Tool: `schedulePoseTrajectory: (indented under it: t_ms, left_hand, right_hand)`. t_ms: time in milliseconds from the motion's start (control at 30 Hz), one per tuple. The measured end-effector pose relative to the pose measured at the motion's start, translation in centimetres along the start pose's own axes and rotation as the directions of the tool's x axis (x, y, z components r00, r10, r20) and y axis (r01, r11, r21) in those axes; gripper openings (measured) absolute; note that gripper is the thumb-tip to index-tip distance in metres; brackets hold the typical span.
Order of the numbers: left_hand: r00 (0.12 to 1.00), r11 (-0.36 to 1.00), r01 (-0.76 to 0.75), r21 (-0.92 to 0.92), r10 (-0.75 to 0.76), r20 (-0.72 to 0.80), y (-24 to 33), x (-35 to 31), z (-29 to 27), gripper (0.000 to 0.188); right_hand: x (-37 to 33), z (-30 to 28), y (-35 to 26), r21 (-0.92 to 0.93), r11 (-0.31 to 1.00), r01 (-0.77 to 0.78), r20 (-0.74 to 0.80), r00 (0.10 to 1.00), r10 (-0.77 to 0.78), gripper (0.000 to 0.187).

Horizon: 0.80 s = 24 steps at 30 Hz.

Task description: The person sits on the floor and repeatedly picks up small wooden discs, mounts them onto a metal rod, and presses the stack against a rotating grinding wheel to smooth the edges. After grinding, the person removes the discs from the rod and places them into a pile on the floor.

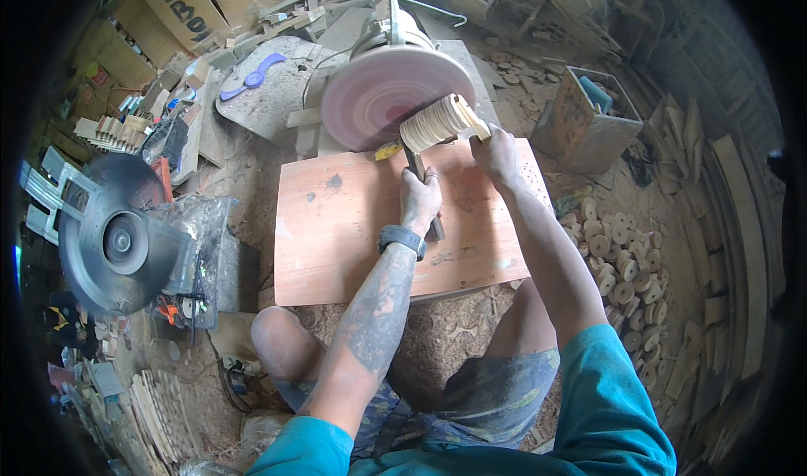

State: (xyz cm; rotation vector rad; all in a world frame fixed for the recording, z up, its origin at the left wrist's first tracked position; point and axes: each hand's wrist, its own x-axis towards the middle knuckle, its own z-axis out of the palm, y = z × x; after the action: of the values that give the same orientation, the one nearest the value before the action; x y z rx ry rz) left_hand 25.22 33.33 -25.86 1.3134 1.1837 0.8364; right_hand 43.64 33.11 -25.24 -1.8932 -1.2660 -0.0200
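A roll of thin round wooden discs (pixel 432 124), stacked face to face, is held at the lower right part of a large pinkish sanding disc (pixel 361 97); the two seem to touch. My left hand (pixel 419 197) is closed around a dark wooden stick (pixel 436 229) that reaches up to the left end of the stack. At the other end, my right hand (pixel 498 158) is closed on a pale wooden piece (pixel 481 129) beside the discs. Its fingertips are partly hidden. Under both hands lies a reddish wooden board (pixel 332 249), and something yellow (pixel 387 150) sits at its far edge.
A pedestal fan (pixel 122 240) stands at the left. Loose wooden discs (pixel 622 266) are heaped on the floor at the right, near an open box (pixel 588 127) with a blue thing inside. A purple object (pixel 256 78) lies on a dusty panel at the far left.
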Motion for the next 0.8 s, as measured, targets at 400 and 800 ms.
schedulePoseTrajectory:
  t_ms: [400,800]
  left_hand:
    - [0.999,0.999,0.035,0.007,-0.035,-0.034,0.5,-0.2,-0.1,0.042]
    - [0.998,0.999,0.024,-0.034,-0.026,-0.055,1.0,-0.6,0.4,0.03]
  right_hand:
    - [0.1,0.5,-0.3,-0.019,1.0,0.006,-0.01,1.0,-0.006,0.021]
    - [-0.4,-0.6,-0.4,-0.015,0.999,-0.037,0.04,0.998,0.038,0.021]
